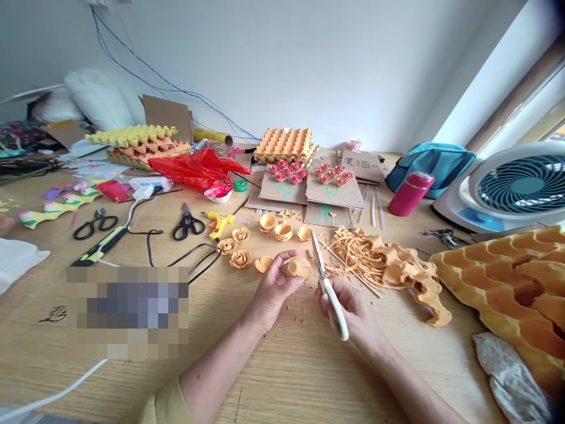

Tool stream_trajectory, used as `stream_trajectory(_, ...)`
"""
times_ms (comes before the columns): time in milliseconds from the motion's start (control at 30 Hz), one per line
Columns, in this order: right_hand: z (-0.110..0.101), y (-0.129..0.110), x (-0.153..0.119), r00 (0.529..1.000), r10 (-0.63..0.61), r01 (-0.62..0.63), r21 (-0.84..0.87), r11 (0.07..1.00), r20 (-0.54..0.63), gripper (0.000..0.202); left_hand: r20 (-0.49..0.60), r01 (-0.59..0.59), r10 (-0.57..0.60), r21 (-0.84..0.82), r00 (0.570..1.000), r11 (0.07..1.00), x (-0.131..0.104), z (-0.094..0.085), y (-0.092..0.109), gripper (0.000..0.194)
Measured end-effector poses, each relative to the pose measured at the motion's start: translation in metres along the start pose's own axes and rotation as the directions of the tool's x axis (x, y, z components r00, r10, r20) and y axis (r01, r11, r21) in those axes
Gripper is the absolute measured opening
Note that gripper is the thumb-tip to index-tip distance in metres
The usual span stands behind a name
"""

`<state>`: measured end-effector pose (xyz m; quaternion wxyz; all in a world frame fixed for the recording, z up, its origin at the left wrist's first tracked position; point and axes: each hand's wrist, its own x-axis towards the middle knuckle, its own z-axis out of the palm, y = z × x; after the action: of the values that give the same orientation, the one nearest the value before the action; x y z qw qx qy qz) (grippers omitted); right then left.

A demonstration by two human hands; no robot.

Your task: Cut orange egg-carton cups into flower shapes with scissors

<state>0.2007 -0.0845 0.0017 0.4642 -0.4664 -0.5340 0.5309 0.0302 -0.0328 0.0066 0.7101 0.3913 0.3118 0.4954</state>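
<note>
Between the thumb and fingers of my left hand (276, 288) is a small orange egg-carton cup (298, 268), its rounded base facing me. My right hand (346, 297) grips a pair of white-handled scissors (333, 303), blades pointing up and away, just right of the cup and apart from it. Beyond my hands stand cut carton cups (283, 231), and to their left lie several carton-paper roses (241, 259). A petalled carton piece (263, 264) rests by my left fingers. Shredded carton strips (348, 250) are heaped past my right hand.
A yellow glue gun (218, 224) and black scissors (188, 222) lie at left, with cables. Cardboard panels with red flowers (289, 172) stand behind. Egg trays (507, 288), a pink bottle (410, 194) and a fan (512, 182) occupy the right. A red plastic bag (198, 168) sits back left.
</note>
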Motion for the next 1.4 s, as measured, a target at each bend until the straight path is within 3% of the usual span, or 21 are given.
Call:
stream_trajectory(200, 0.004, -0.003, 0.0, 0.995, 0.067, -0.068, 0.009, 0.998, 0.075, 0.046, -0.032, -0.021, 0.021, -0.014, 0.999, 1.0, 0.001, -0.001, 0.002, 0.056)
stream_trajectory(600, 0.004, -0.003, -0.001, 0.984, 0.026, -0.013, -0.07, 0.997, 0.178, 0.05, -0.051, -0.087, 0.085, -0.034, 0.995, 0.996, 0.001, -0.003, 0.005, 0.049)
stream_trajectory(1400, -0.002, 0.004, 0.0, 0.96, -0.136, 0.222, -0.367, 0.903, 0.245, 0.05, -0.006, -0.097, 0.098, 0.077, 0.995, 0.992, -0.001, -0.001, 0.004, 0.047)
